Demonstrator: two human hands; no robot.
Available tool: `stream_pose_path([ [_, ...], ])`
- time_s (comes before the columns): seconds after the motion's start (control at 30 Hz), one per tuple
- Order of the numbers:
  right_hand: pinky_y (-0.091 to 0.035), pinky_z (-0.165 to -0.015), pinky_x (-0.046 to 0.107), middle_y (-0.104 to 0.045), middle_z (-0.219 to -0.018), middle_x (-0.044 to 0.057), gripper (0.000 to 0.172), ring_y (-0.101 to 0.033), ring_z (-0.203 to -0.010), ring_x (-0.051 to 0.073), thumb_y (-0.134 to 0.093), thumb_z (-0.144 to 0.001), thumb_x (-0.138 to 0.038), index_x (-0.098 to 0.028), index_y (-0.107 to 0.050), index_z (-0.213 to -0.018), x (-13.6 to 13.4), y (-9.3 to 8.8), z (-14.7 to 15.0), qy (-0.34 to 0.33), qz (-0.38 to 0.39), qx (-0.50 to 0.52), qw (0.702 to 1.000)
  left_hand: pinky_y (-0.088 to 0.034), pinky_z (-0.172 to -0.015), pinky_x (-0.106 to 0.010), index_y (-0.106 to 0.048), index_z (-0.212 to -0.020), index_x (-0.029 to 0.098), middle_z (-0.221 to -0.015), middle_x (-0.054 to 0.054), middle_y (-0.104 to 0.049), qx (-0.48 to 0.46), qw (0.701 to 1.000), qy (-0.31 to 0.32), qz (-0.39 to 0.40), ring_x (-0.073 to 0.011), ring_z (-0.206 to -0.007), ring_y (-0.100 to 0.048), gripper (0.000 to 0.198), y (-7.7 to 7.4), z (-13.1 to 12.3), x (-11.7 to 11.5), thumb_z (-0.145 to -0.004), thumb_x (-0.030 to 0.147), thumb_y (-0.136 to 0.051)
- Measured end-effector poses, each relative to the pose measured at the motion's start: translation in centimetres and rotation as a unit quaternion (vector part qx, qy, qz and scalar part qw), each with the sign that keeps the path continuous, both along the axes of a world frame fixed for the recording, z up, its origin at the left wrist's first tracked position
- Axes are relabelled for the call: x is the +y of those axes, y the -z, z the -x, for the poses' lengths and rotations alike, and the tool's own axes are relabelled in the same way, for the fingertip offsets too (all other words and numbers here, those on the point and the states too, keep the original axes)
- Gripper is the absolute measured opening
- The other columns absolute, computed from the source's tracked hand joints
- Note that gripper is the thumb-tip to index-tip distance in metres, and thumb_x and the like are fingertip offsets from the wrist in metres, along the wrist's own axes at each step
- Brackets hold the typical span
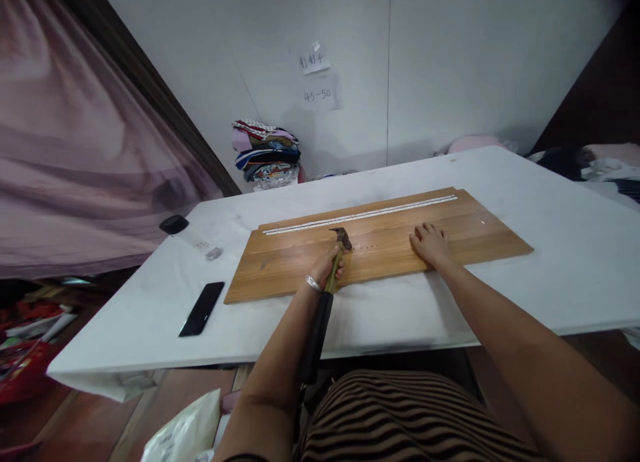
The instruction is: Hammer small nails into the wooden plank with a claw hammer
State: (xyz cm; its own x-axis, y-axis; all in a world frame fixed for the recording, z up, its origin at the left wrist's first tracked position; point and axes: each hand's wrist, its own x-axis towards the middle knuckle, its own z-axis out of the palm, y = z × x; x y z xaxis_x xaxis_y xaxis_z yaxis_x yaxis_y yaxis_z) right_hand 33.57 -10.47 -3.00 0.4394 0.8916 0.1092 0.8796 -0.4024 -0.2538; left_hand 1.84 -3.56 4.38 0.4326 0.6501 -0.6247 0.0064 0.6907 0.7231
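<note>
A long wooden board (450, 229) lies on the white table (550, 275). My left hand (326, 267) is closed round the shaft of a hammer (320, 315), high up near its head, and wears a silver bracelet. The hammer's head rests on the board beside a short row of small nails (367, 247). My right hand (430, 243) lies flat on the board with fingers spread, to the right of the nails. A white strip (360, 215) runs along the board's far edge.
A black phone (202, 308) lies on the table left of the board. A small clear container with a black cap (186, 232) sits at the far left corner. Folded cloth (267, 154) is stacked against the wall. Clutter lies on the floor at left.
</note>
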Motion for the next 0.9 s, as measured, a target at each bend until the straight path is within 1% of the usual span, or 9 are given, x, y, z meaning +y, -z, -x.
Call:
stream_pose_path([
  [0.23,-0.034,-0.112,0.052,-0.060,-0.146,0.018,0.046,-0.046,-0.139,0.032,-0.033,-0.103,-0.039,-0.019,-0.067,-0.126,-0.07,-0.14,0.18,0.002,0.000,0.000,1.000,-0.026,-0.034,-0.015,-0.059,-0.100,0.017,-0.054,0.007,-0.043,0.017,1.000,-0.006,-0.004,-0.0067,-0.035,-0.037,0.035,-0.89,-0.29,-0.32,-0.107,0.042,-0.036],
  [0.33,-0.034,-0.112,0.052,-0.059,-0.147,0.018,0.046,-0.046,-0.139,0.032,-0.033,-0.102,-0.039,-0.019,-0.066,-0.127,-0.13,-0.21,0.26,0.004,0.003,0.002,1.000,-0.027,-0.034,-0.015,-0.060,-0.102,0.017,-0.055,0.008,-0.043,0.013,1.000,0.002,0.003,-0.0068,-0.035,-0.038,0.033,-0.78,-0.27,-0.21,-0.106,0.044,-0.041],
  [0.47,-0.034,-0.112,0.053,-0.061,-0.145,0.018,0.045,-0.047,-0.138,0.033,-0.034,-0.102,-0.039,-0.020,-0.067,-0.126,-0.18,-0.28,0.25,0.001,-0.004,0.000,1.000,-0.026,-0.035,-0.014,-0.059,-0.099,0.018,-0.056,0.008,-0.044,-0.008,1.000,0.002,0.006,-0.0064,-0.035,-0.039,0.032,-0.51,-0.20,0.06,-0.103,0.048,-0.051],
  [0.63,-0.034,-0.112,0.054,-0.062,-0.143,0.018,0.044,-0.048,-0.137,0.034,-0.035,-0.102,-0.038,-0.019,-0.068,-0.124,-0.13,-0.25,0.20,-0.002,-0.007,0.007,1.000,-0.026,-0.034,-0.015,-0.059,-0.099,0.018,-0.056,0.008,-0.043,-0.003,1.000,-0.003,0.008,-0.0064,-0.035,-0.038,0.031,-0.35,-0.27,0.21,-0.104,0.048,-0.049],
  [0.7,-0.034,-0.112,0.053,-0.061,-0.144,0.018,0.044,-0.047,-0.138,0.033,-0.035,-0.102,-0.038,-0.020,-0.067,-0.125,-0.10,-0.24,0.20,-0.002,-0.008,0.007,1.000,-0.027,-0.034,-0.015,-0.059,-0.099,0.018,-0.056,0.008,-0.043,-0.005,1.000,0.003,0.009,-0.0066,-0.035,-0.039,0.031,-0.31,-0.26,0.25,-0.103,0.048,-0.050],
  [0.83,-0.034,-0.112,0.052,-0.060,-0.146,0.017,0.044,-0.046,-0.139,0.033,-0.034,-0.103,-0.038,-0.020,-0.067,-0.126,-0.06,-0.27,0.19,0.002,-0.002,0.002,1.000,-0.028,-0.034,-0.015,-0.059,-0.099,0.019,-0.056,0.007,-0.043,-0.001,1.000,0.006,0.000,-0.0073,-0.035,-0.039,0.030,-0.28,-0.26,0.31,-0.105,0.046,-0.045],
  [0.9,-0.034,-0.112,0.053,-0.059,-0.147,0.018,0.045,-0.045,-0.140,0.033,-0.033,-0.103,-0.038,-0.020,-0.067,-0.126,-0.06,-0.28,0.20,0.002,0.000,0.001,1.000,-0.028,-0.034,-0.015,-0.058,-0.099,0.019,-0.056,0.007,-0.044,0.003,1.000,0.003,-0.002,-0.0071,-0.035,-0.039,0.031,-0.31,-0.29,0.27,-0.104,0.047,-0.047],
])
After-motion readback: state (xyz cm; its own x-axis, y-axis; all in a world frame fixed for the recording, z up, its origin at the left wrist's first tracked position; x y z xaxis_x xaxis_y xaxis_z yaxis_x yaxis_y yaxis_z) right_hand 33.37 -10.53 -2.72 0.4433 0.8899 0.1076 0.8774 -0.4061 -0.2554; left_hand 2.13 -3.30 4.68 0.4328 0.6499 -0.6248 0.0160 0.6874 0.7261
